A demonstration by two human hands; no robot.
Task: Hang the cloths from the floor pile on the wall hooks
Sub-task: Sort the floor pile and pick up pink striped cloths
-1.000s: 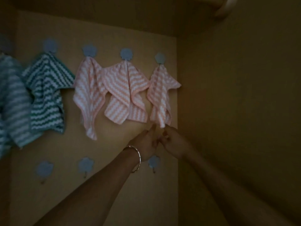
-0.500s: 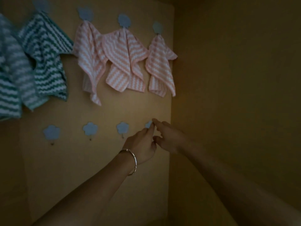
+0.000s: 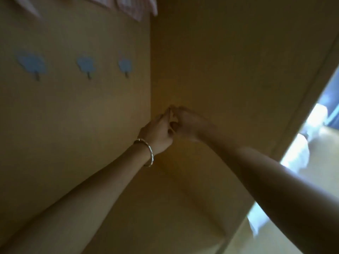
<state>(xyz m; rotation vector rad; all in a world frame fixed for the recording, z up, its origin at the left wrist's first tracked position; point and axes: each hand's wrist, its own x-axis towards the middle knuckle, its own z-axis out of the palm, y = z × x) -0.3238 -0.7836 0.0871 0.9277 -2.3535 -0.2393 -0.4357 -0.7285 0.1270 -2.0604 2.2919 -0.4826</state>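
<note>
Hooks: three blue hooks [image 3: 86,64] sit in a row on the wall, upper left.
Cloths: only the blurred pink striped hems of the cloths [image 3: 135,10] show, at the top edge above the hooks.
Doorway: the doorway [image 3: 311,143] is a bright gap down the right edge.
Left hand: the left hand [image 3: 157,132], a bracelet [image 3: 148,153] on its wrist, is mid-frame at the wall corner with curled fingers.
Right hand: the right hand [image 3: 187,123] is curled and touches the left; I cannot tell whether either holds anything.
Change: half a second ago the cloths hung in full view and the hands were level with the hooks; now the hands are below them.

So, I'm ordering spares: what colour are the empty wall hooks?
The empty hooks are light blue; the head view shows them.
</note>
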